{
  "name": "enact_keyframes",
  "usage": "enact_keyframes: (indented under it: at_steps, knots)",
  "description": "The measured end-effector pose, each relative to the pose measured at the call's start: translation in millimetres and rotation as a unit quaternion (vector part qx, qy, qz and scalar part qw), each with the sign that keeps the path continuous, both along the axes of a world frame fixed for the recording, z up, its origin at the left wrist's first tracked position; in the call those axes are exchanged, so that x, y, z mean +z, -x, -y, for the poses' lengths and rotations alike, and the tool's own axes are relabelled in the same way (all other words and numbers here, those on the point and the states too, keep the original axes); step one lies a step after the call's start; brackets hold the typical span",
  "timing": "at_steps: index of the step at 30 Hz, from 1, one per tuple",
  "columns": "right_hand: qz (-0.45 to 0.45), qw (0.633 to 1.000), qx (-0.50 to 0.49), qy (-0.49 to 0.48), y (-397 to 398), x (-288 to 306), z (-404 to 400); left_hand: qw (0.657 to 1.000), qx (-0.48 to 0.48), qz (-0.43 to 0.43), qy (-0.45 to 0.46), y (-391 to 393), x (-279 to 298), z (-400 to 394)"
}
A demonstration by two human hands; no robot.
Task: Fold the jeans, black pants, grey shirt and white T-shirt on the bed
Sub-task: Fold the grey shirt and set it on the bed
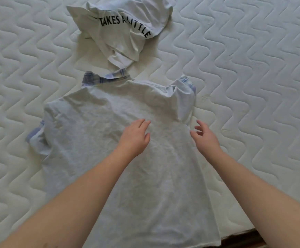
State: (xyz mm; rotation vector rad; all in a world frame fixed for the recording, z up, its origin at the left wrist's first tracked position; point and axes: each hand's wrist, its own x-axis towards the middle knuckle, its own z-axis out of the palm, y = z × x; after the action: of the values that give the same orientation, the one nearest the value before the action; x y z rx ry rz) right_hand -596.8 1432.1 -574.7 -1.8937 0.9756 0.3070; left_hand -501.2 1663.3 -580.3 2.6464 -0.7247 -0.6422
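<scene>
- Head view: white tee (120,31) lies crumpled at far side of bed (253,68); print reads "TAKES A LITTLE", first word cut off by a fold.
- Grey shirt (109,140) spread flat, near centre; hem runs out of frame.
- Left hand (134,136) flat on shirt, fingers straight.
- Right hand (205,136) at shirt's right edge, fingers loose, gripping nothing.

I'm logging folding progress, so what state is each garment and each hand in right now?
grey shirt: spread flat on the mattress, unfolded, sleeves bunched, blue checked collar showing.
white T-shirt: crumpled in a heap beyond the grey shirt, not folded, black lettering visible.
left hand: open, palm resting on the grey shirt.
right hand: open, fingers loosely spread at the shirt's right edge, no grip.
</scene>
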Motion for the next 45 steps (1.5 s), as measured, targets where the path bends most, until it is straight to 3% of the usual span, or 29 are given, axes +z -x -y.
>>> enact_keyframes:
  at_steps: [4, 9, 14, 16, 19, 24, 29, 32, 35, 38, 42, 45]
  knots:
    - [0.04, 0.999, -0.003, 0.006, -55.5, -14.6, 29.7, 0.999, 0.002, 0.024, 0.027, -50.7, -8.6, 36.6]
    - [0.06, 0.994, 0.06, 0.073, -122.7, -31.0, 51.1, 0.994, -0.004, 0.067, 0.087, -116.5, -9.4, 80.2]
    - [-0.021, 0.995, 0.076, 0.068, -155.8, -45.8, 64.4, 0.997, -0.037, 0.043, -0.047, -166.4, -23.2, 117.3]
    - [-0.053, 0.99, 0.095, 0.094, -154.6, -46.9, 69.7, 0.992, -0.07, 0.026, -0.103, -175.6, -27.2, 126.0]
    - [-0.011, 0.991, 0.08, 0.107, -141.1, -39.2, 80.3, 0.981, -0.115, 0.037, -0.152, -179.9, -30.6, 134.9]
    - [0.088, 0.989, -0.066, 0.103, -90.9, -19.4, 103.7, 0.997, -0.033, 0.016, -0.068, -192.1, -31.9, 140.7]
    - [0.041, 0.991, -0.098, 0.086, -39.8, -24.1, 105.6, 0.998, -0.053, -0.005, -0.045, -198.4, -33.5, 153.0]
    - [0.057, 0.991, -0.114, -0.038, -33.8, -29.5, 104.0, 0.998, -0.046, -0.025, -0.044, -197.2, -39.7, 158.9]
    - [0.052, 0.99, -0.043, -0.123, -37.0, -32.5, 108.3, 0.999, -0.013, -0.044, -0.03, -197.8, -44.3, 159.2]
    - [0.045, 0.997, 0.003, -0.064, -42.8, -33.2, 112.9, 0.998, -0.002, -0.048, -0.028, -197.7, -47.7, 159.7]
    - [0.157, 0.976, -0.11, -0.107, -42.7, -28.3, 118.6, 0.998, 0.008, -0.046, -0.031, -197.9, -51.2, 161.1]
    - [0.098, 0.993, -0.06, 0.035, -34.3, -36.9, 123.6, 0.998, 0.012, -0.033, -0.053, -195.7, -54.3, 162.9]
